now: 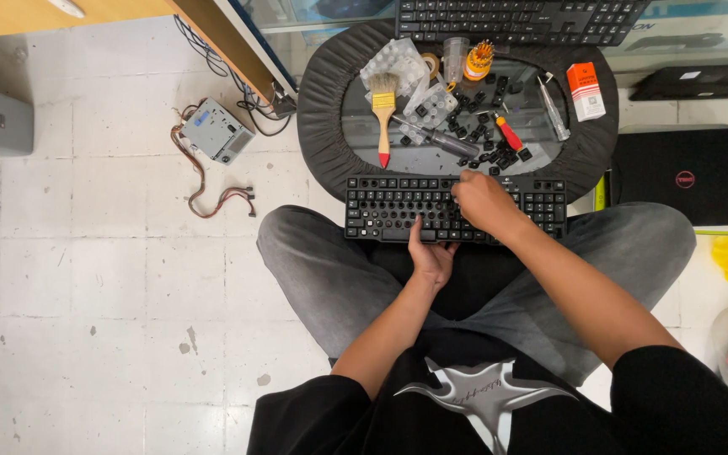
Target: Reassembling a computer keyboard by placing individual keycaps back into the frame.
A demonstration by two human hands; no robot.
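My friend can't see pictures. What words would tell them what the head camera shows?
A seated person holds a black keyboard across their lap, left hand gripping its near edge, right hand resting on its keys. Beyond it, a round tray holds loose keycaps, a paintbrush and a red-handled screwdriver.

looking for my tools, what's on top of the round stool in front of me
On the stool: a brush, loose black keycaps, a screwdriver, clear trays and a small orange box. The keyboard covers its near edge, so nothing there shows.

Black keyboard [389, 209] flat across lap, many keycaps missing; loose black keycaps [484, 139] scattered beyond it
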